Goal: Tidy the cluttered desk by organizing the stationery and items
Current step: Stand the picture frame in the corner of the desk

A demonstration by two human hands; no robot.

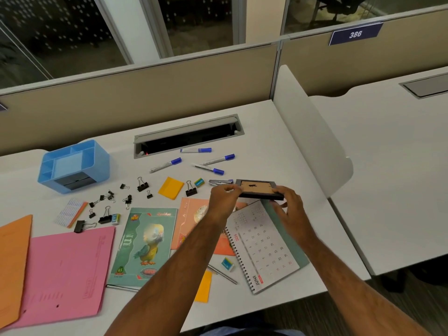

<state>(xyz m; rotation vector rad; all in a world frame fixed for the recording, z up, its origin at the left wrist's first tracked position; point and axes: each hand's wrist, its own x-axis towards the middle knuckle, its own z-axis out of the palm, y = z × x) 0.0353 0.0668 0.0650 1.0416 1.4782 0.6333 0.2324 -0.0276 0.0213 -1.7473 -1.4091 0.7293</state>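
Fingers of both hands were curled round the small picture frame point(258, 190): left hand point(221, 200) pinching its left end, right hand point(289, 206) gripping its right end from below. Frame held off the desk point(278, 132), back side up, brown backing board showing, tilted a little toward me.

Landmark: desk calendar point(264, 246), lying flat, open at June. Frame hung just beyond its far edge. Stapler point(219, 182) lay beyond the frame, near its left end. Four blue-capped markers point(208, 162) farther out again. Left of the calendar: peach booklet point(191, 221) partly under my left forearm, then the parrot notebook point(145, 246), then pink folder point(65, 275). Binder clips point(114, 200) scattered well left; blue organizer point(72, 166) far left and beyond, looking empty from what I could see.

Step in hand, as I judged it: dealing with the frame first, likely to stand it upright. Next move would call for working the rear stand out, then setting it down on bare desk beyond the markers, away from loose items.
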